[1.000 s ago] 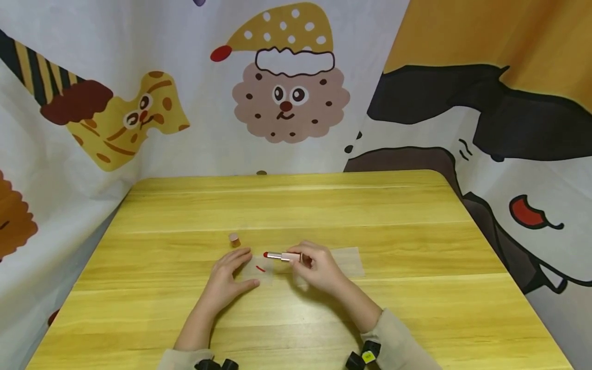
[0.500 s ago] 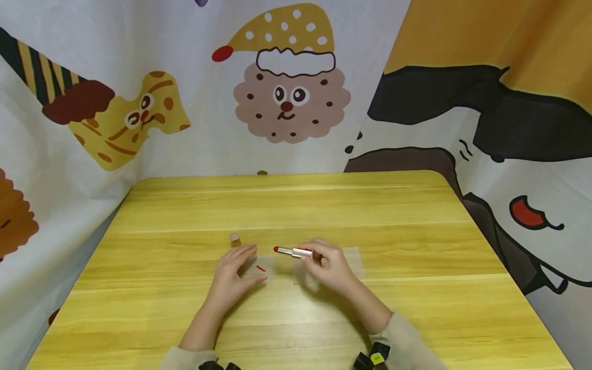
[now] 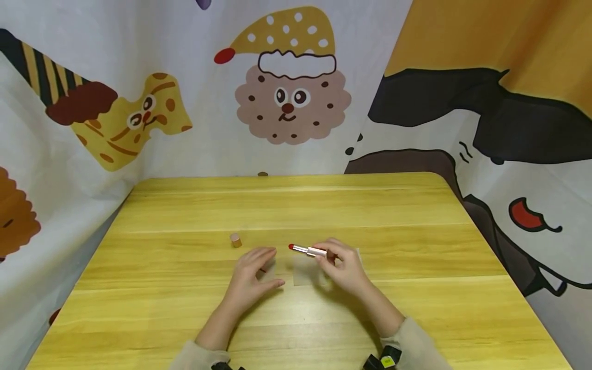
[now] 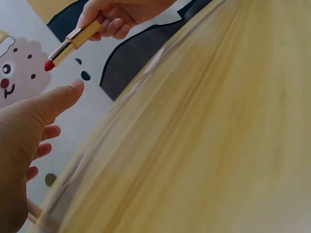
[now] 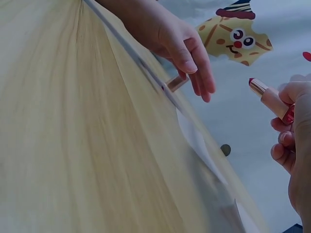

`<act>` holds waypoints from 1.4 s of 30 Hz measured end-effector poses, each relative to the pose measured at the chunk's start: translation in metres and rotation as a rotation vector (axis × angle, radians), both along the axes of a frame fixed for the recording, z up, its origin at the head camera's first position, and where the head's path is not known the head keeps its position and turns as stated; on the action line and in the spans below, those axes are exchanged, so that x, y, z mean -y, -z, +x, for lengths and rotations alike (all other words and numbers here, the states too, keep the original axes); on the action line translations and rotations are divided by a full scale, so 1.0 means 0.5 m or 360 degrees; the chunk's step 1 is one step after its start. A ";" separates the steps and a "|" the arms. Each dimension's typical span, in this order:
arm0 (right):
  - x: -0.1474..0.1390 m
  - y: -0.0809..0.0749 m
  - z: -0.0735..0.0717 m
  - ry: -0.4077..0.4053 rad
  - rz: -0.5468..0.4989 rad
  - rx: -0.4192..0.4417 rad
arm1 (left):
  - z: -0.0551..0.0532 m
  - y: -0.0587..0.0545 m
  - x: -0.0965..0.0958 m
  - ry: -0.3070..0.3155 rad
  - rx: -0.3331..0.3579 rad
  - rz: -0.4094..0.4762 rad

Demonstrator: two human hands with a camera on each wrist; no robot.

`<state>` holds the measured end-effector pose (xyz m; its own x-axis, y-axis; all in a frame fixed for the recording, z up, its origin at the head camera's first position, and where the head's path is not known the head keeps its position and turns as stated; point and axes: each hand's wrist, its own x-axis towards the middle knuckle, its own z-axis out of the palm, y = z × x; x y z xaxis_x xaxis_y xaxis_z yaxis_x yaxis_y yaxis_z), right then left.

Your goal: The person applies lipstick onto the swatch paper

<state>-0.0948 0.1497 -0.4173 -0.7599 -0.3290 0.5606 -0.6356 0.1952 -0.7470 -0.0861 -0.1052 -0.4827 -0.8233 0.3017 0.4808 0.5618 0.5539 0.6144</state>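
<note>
My right hand (image 3: pixel 344 264) pinches an uncapped lipstick (image 3: pixel 316 252) by its pinkish base, the red tip pointing left, above the table. In the right wrist view the lipstick (image 5: pixel 271 99) sits between thumb and fingers. My left hand (image 3: pixel 252 277) is held low with thumb and fingers spread, nothing gripped. Beneath it lies a thin translucent sheet (image 3: pixel 270 272), mostly hidden by the hand, with part of a red mark showing. A second translucent sheet (image 3: pixel 302 272) lies under the right hand. The lipstick cap (image 3: pixel 236 240) stands beyond the left hand.
The wooden table (image 3: pixel 296 205) reaches back to a printed cloth curtain (image 3: pixel 194 154) with cartoon figures. Black wrist devices (image 3: pixel 381 359) sit at the sleeves, near the bottom of the head view.
The right hand has moved to the right with the lipstick. My left hand has also shifted right, from beside the marked sheet to over it. The cap has stayed in place.
</note>
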 end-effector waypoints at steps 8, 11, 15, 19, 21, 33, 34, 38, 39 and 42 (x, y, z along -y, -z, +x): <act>-0.024 0.009 0.001 0.0031 -0.0003 0.0043 | 0.003 -0.001 -0.027 0.0037 0.0151 -0.0038; -0.034 0.012 0.001 0.0027 -0.0022 0.0025 | 0.003 -0.003 -0.038 0.0055 0.0197 -0.0053; -0.048 0.016 0.002 0.0053 -0.0020 0.0001 | 0.001 -0.004 -0.054 0.0083 0.0226 -0.0094; -0.060 0.019 0.002 0.0090 -0.0004 -0.0032 | 0.000 -0.004 -0.070 0.0116 0.0225 -0.0104; -0.065 0.020 0.002 0.0104 -0.0004 -0.0045 | 0.000 -0.003 -0.078 0.0133 0.0224 -0.0103; -0.093 0.025 0.006 0.0154 0.0028 -0.0053 | -0.010 0.001 -0.105 0.0174 0.0316 -0.0211; -0.095 0.026 0.006 0.0159 0.0034 -0.0054 | -0.010 0.002 -0.105 0.0175 0.0324 -0.0218; -0.100 0.028 0.009 0.0167 0.0052 -0.0055 | -0.012 0.004 -0.105 0.0172 0.0335 -0.0255; -0.101 0.029 0.009 0.0165 0.0055 -0.0059 | -0.012 0.005 -0.105 0.0170 0.0336 -0.0264; -0.101 0.032 0.009 0.0151 0.0076 -0.0090 | -0.012 0.007 -0.104 0.0166 0.0327 -0.0285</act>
